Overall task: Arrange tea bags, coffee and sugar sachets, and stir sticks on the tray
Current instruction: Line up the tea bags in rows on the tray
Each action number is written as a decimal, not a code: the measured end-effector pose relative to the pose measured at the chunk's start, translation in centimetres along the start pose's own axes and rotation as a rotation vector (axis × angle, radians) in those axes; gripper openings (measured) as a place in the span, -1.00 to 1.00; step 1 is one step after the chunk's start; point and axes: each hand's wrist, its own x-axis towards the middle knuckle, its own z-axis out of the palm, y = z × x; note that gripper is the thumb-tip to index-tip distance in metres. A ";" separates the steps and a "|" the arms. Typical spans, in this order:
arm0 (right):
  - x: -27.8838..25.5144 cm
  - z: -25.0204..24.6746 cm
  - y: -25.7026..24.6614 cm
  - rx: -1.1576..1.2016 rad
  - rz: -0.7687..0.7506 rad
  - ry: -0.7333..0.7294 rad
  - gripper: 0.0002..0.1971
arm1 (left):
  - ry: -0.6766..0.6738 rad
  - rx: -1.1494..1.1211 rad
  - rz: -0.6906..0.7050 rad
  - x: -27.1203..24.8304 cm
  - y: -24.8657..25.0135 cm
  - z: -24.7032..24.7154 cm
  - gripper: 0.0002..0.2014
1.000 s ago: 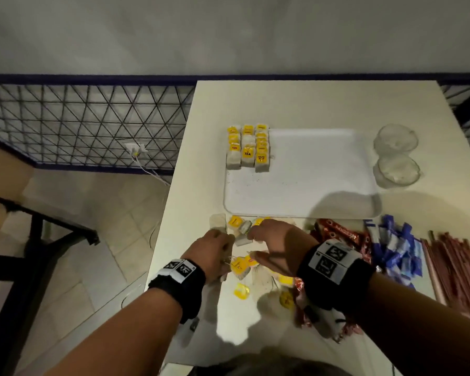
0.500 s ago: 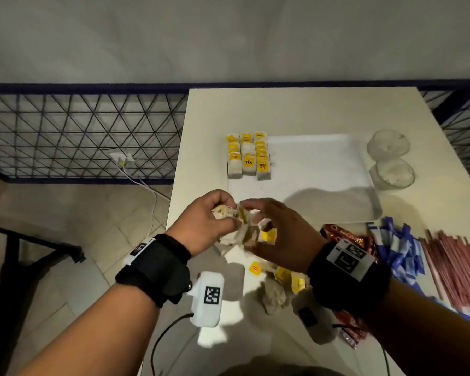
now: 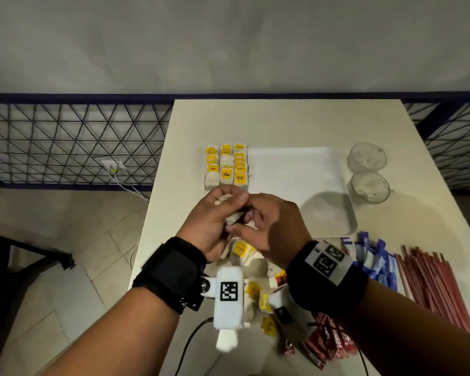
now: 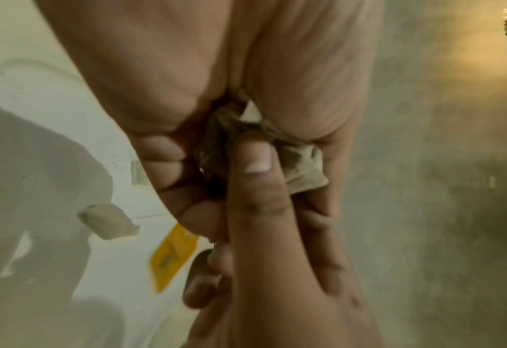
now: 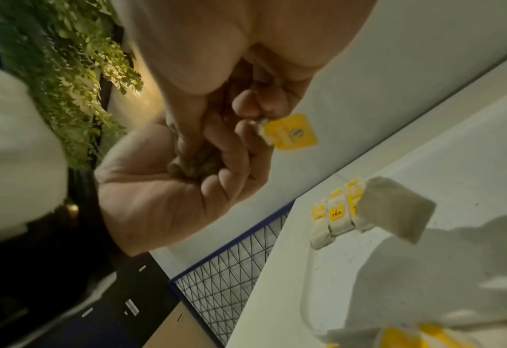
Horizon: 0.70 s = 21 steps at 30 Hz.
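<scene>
My left hand (image 3: 225, 210) and right hand (image 3: 253, 222) meet in the air over the near-left corner of the white tray (image 3: 304, 191). The left hand (image 4: 216, 131) grips a crumpled bunch of tea bags (image 4: 302, 171). The right hand (image 5: 246, 117) pinches a tea bag by its yellow tag (image 5: 290, 131), and one bag (image 5: 394, 209) dangles below. Three neat columns of tea bags (image 3: 225, 166) lie at the tray's left end. Loose tea bags (image 3: 240, 251) lie on the table under my wrists.
Red-brown coffee sachets (image 3: 329, 340), blue sugar sachets (image 3: 372, 256) and red stir sticks (image 3: 432, 280) lie on the table at the near right. Two glass bowls (image 3: 368, 172) stand right of the tray. The table's left edge drops to a tiled floor (image 3: 65, 267).
Both hands have lifted off the loose pile with tea bags in them, risen and moved toward the tray. They now press closer together.
</scene>
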 end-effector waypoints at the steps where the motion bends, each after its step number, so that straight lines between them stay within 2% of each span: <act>1: -0.2 -0.6 0.2 0.054 0.011 0.008 -0.78 | 0.004 -0.011 0.002 0.2 0.0 0.2 -0.85; 5: 0.3 -3.0 1.8 0.160 0.129 0.105 -0.64 | -0.020 -0.006 -0.001 1.0 0.4 0.3 -0.89; 8: 1.3 -3.0 2.9 0.255 0.194 -0.031 -0.49 | -0.096 -0.021 -0.035 1.5 0.6 0.5 -0.75; 10: 1.9 -2.7 3.0 0.312 0.203 -0.077 -0.57 | -0.117 -0.012 -0.058 2.0 0.6 0.3 -0.62; 13: 2.6 -2.6 3.2 0.305 0.245 -0.072 -0.77 | -0.123 0.053 -0.094 2.0 0.5 -0.5 -0.56; 16: 3.2 -3.2 2.9 0.334 0.253 -0.156 -0.92 | -0.130 0.039 -0.126 1.8 0.5 -1.6 -0.37; 18: 3.7 -3.9 2.4 0.381 0.263 -0.150 -0.93 | -0.073 0.098 -0.122 1.9 0.1 -2.5 -0.54; 20: 4.2 -4.7 2.1 0.429 0.277 -0.102 -0.83 | 0.016 0.219 -0.126 2.0 -0.3 -3.0 -0.76; 21: 4.4 -4.9 2.0 0.441 0.277 -0.084 -0.80 | 0.049 0.279 -0.119 2.1 -0.5 -3.3 -0.80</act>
